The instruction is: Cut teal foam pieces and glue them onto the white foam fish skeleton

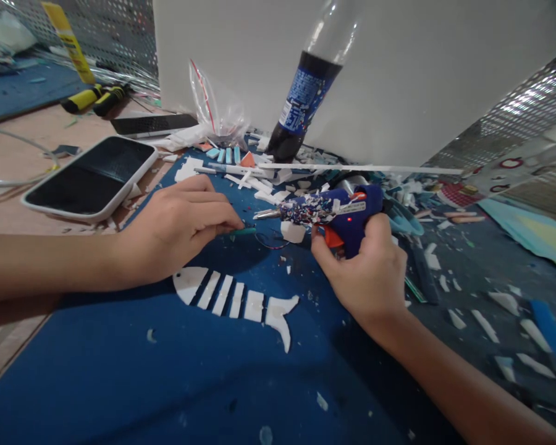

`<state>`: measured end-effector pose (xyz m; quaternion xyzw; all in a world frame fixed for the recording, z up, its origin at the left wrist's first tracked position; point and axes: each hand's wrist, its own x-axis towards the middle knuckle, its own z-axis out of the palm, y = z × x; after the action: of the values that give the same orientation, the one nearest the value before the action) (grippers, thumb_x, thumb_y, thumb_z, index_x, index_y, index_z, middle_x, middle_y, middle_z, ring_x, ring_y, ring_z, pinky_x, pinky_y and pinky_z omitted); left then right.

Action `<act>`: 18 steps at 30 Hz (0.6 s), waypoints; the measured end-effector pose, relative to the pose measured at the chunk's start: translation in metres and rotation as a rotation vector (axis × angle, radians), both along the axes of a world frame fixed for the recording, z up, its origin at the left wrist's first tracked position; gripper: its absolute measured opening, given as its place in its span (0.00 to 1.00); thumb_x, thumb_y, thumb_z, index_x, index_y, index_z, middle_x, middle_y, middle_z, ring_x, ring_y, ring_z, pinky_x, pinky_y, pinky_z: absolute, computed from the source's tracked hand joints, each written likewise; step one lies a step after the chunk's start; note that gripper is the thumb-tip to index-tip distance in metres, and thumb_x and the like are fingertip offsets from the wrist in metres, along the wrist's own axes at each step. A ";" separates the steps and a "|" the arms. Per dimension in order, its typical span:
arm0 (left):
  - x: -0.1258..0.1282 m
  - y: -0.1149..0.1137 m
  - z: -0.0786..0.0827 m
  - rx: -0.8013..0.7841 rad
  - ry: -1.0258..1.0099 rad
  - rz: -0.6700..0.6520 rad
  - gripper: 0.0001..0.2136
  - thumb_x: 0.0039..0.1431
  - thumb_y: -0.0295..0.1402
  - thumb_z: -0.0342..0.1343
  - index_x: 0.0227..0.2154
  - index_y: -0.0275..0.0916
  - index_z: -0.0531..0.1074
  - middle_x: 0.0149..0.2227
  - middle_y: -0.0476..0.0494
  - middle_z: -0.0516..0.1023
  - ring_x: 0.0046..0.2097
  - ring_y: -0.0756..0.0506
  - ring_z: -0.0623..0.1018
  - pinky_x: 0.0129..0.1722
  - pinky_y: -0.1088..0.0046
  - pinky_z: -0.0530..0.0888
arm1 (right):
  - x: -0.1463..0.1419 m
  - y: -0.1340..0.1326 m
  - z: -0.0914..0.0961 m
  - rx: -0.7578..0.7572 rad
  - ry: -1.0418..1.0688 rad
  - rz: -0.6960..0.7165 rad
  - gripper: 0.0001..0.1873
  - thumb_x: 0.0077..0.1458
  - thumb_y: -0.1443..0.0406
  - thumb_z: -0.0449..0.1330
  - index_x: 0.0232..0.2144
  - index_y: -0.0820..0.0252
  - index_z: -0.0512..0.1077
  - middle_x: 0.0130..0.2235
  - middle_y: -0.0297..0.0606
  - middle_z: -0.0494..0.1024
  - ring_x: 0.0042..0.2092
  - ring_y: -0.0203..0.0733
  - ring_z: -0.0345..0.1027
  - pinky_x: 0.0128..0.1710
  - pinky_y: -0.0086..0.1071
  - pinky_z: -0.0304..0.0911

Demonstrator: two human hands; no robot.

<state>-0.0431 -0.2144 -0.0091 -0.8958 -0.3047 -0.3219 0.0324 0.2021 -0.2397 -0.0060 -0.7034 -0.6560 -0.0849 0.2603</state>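
My right hand point(375, 272) is wrapped round the grip of a dark blue hot glue gun point(333, 210), thumb by its orange trigger. A red light glows on its side; coloured scraps coat its front, and the metal nozzle points left. My left hand point(185, 216) pinches a thin green piece point(244, 232), partly hidden by the fingers, just left of the nozzle. A fine dark wire point(272, 246) curves beside it. Below my hands, a flat white fish shape point(254, 306) lies on the blue mat point(167, 389), cut into several separated pieces from head to tail.
A bottle of dark drink point(301, 93) stands tilted in view before a white panel point(398, 80), amid white scraps. Left are a phone point(92, 176), a zip bag point(217, 105), yellow-black handled pliers point(86, 99) and a yellow tube point(69, 43). More offcuts point(486, 324) lie right.
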 end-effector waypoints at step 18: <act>0.001 0.005 0.004 -0.316 -0.147 0.191 0.08 0.57 0.30 0.48 0.30 0.37 0.72 0.28 0.48 0.76 0.29 0.51 0.73 0.29 0.76 0.68 | 0.010 0.002 0.018 0.127 0.136 -0.037 0.15 0.46 0.54 0.57 0.30 0.56 0.58 0.31 0.43 0.68 0.34 0.49 0.64 0.32 0.40 0.58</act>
<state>-0.0418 -0.2091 -0.0047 -0.8308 -0.4366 -0.3302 -0.1007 0.2125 -0.2379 0.0121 -0.7016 -0.6171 -0.0832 0.3464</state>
